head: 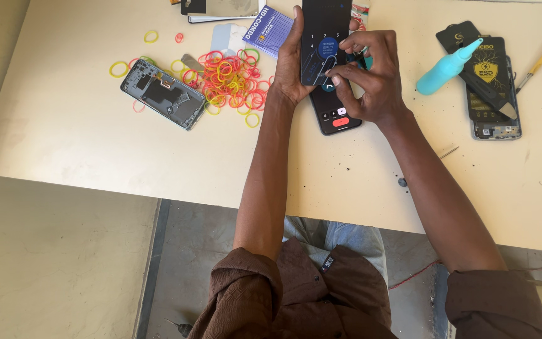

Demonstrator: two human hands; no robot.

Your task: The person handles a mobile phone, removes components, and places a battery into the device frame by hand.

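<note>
- The left hand (293, 63) grips a dark glass panel (323, 37) by its edges, fingers curled round the far side, thumb along the near edge, holding it upright just above a phone (337, 116) lying on the table (64, 125).
- The right hand (371, 81) is closed to a pinch: thumb and forefinger nip a small tab or film corner at the panel's lower end.
- The step looks like peeling the film; the next move seems to call for a steady pull while the left hand keeps the panel still.
- Left of the left hand: a heap of rubber bands (230, 78) and an opened phone frame (163, 94).
- Right of the right hand: a teal bottle (450, 66) and another phone (494, 94), well apart.
- Nothing blocks the hands.
</note>
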